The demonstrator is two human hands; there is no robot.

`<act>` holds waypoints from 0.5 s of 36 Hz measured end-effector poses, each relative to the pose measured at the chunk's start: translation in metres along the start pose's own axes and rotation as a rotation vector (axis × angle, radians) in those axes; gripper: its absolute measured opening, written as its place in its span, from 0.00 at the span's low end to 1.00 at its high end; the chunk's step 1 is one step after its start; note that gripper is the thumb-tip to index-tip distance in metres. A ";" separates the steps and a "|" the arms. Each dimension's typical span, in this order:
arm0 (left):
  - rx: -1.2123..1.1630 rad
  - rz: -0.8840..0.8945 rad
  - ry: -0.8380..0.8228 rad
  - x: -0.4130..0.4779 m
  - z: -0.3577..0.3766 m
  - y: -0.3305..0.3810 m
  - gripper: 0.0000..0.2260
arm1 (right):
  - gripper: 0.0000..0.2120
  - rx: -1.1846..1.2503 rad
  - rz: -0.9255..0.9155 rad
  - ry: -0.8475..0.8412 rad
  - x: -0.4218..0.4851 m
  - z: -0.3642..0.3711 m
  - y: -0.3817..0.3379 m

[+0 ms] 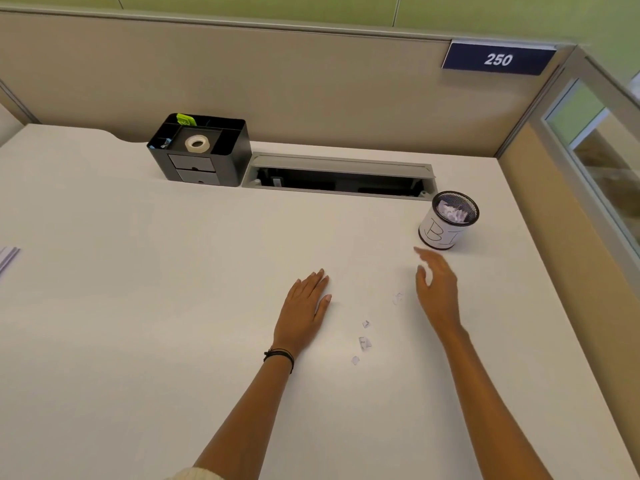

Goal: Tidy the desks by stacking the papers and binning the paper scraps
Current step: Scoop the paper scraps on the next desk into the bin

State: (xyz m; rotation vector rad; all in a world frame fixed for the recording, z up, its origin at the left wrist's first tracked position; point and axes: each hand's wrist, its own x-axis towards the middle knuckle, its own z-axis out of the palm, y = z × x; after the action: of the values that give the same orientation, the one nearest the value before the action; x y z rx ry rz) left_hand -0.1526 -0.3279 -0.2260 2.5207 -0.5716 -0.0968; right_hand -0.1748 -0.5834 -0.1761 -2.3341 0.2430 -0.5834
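Observation:
Several small white paper scraps lie on the white desk between my hands: one close to my right hand, one, one and one nearer me. A small black mesh bin with a white paper label stands at the right, holding crumpled scraps. My left hand lies flat on the desk with straight fingers. My right hand hovers just in front of the bin, fingers relaxed, holding nothing. The edge of a paper stack shows at the far left.
A black desk organizer with a tape roll and green notes stands at the back. Beside it is an open cable tray set into the desk. Beige partition walls close the back and right, with a blue sign reading 250.

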 end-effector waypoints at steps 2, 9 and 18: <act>0.005 -0.001 -0.001 0.000 0.000 0.000 0.28 | 0.17 0.003 0.070 -0.090 -0.017 0.006 0.004; 0.013 -0.003 0.006 0.000 -0.002 0.001 0.28 | 0.22 -0.062 0.204 -0.384 -0.058 0.026 -0.001; 0.015 -0.002 0.000 0.000 -0.002 0.001 0.29 | 0.21 -0.155 0.001 -0.517 -0.094 0.031 -0.024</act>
State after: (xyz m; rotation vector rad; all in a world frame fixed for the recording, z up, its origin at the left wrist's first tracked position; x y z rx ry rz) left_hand -0.1530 -0.3274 -0.2235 2.5355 -0.5717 -0.0941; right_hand -0.2424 -0.5165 -0.2122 -2.5396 0.0479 0.0538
